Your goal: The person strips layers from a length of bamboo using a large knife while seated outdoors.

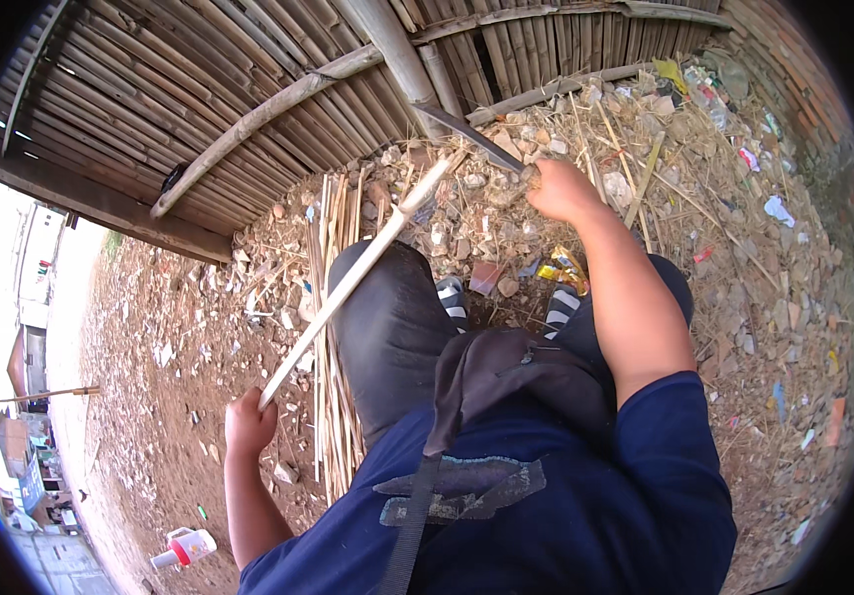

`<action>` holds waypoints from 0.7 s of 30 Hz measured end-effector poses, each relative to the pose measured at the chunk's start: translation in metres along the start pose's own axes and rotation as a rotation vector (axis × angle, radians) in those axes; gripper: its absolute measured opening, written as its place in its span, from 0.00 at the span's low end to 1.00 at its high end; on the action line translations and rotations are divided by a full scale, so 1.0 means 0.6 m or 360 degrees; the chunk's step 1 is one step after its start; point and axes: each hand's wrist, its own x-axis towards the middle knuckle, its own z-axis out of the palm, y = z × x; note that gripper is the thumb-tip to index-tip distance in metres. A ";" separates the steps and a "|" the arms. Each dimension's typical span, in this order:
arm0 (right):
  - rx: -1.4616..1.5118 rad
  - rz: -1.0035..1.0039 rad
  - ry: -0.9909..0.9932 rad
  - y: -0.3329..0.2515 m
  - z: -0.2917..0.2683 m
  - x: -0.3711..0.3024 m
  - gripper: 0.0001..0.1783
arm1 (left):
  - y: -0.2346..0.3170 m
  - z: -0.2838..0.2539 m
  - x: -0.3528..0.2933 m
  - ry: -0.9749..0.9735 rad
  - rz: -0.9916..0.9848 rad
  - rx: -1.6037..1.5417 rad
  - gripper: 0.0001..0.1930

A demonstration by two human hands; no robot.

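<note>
My left hand (250, 424) is closed around the lower end of a pale split bamboo strip (342, 288). The strip slants up across my left knee, and its far end lies near the rubble by the wall. My right hand (564, 190) grips the handle of a long dark-bladed machete (481, 137). Its blade points up and left, past the far end of the strip; I cannot tell whether the two touch. A bundle of thin bamboo strips (333, 426) lies on the ground beside my left leg.
A bamboo-slat wall (278, 89) with wooden poles stands ahead. Rubble, straw and litter cover the ground, with a yellow wrapper (564, 270) between my feet. A brick wall (803, 59) rises at the right. A white and red plastic container (185, 547) lies at lower left.
</note>
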 end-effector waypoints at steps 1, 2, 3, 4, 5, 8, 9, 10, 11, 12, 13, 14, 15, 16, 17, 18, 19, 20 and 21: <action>0.0004 -0.0038 -0.0065 -0.004 -0.005 -0.003 0.15 | -0.001 0.002 -0.002 0.0010 -0.0012 -0.0007 0.11; 0.0007 -0.0076 -0.0131 -0.006 -0.012 -0.007 0.15 | 0.000 0.004 -0.003 0.0019 -0.0024 -0.0015 0.11; 0.0000 -0.0113 -0.0193 -0.019 -0.031 -0.018 0.14 | 0.008 0.009 -0.004 0.0031 -0.0036 -0.0033 0.11; 0.0017 -0.0152 -0.0275 -0.033 -0.039 -0.027 0.14 | 0.019 0.014 -0.004 0.0035 -0.0047 -0.0004 0.11; 0.0035 -0.0189 -0.0356 -0.049 -0.044 -0.037 0.13 | 0.034 0.019 -0.001 0.0040 -0.0058 0.0025 0.11; 0.0009 -0.0411 -0.0468 -0.092 -0.033 -0.061 0.12 | 0.072 0.032 -0.001 0.0068 -0.0079 0.0056 0.12; -0.0019 -0.0502 -0.0487 -0.104 -0.027 -0.069 0.11 | 0.085 0.035 -0.002 0.0058 -0.0096 0.0046 0.12; -0.0047 -0.0596 -0.0489 -0.113 -0.017 -0.076 0.11 | 0.101 0.037 -0.003 0.0058 -0.0117 0.0061 0.12; -0.0076 -0.0689 -0.0490 -0.121 -0.005 -0.082 0.10 | 0.118 0.038 -0.002 0.0058 -0.0138 0.0076 0.12; -0.0099 -0.0780 -0.0493 -0.126 0.004 -0.086 0.10 | 0.126 0.038 -0.003 0.0055 -0.0157 0.0096 0.12; -0.0153 -0.0846 -0.0483 -0.129 0.010 -0.087 0.10 | 0.125 0.042 -0.004 0.0073 -0.0123 0.0120 0.11; -0.0208 -0.0911 -0.0473 -0.131 0.015 -0.089 0.10 | 0.123 0.050 -0.004 0.0092 -0.0089 0.0145 0.11; -0.0262 -0.0978 -0.0462 -0.132 0.017 -0.090 0.10 | 0.121 0.055 -0.006 0.0112 -0.0055 0.0169 0.11; -0.0166 -0.0831 -0.0584 -0.129 0.009 -0.084 0.10 | 0.120 0.056 -0.007 0.0110 -0.0064 0.0165 0.11; -0.0096 -0.0651 -0.0571 -0.110 0.008 -0.063 0.10 | 0.115 0.061 -0.009 0.0090 -0.0070 0.0126 0.11; -0.0023 -0.0465 -0.0560 -0.078 0.010 -0.038 0.11 | 0.107 0.068 -0.010 0.0064 -0.0072 0.0090 0.11; 0.0046 -0.0284 -0.0539 -0.067 0.008 -0.025 0.11 | 0.105 0.070 -0.008 0.0049 -0.0074 0.0050 0.10; 0.0015 -0.0305 -0.0467 -0.061 0.017 -0.026 0.11 | 0.106 0.068 -0.007 0.0059 -0.0049 0.0060 0.10; -0.0020 -0.0330 -0.0396 -0.063 0.018 -0.033 0.12 | 0.110 0.065 -0.007 0.0072 -0.0026 0.0066 0.10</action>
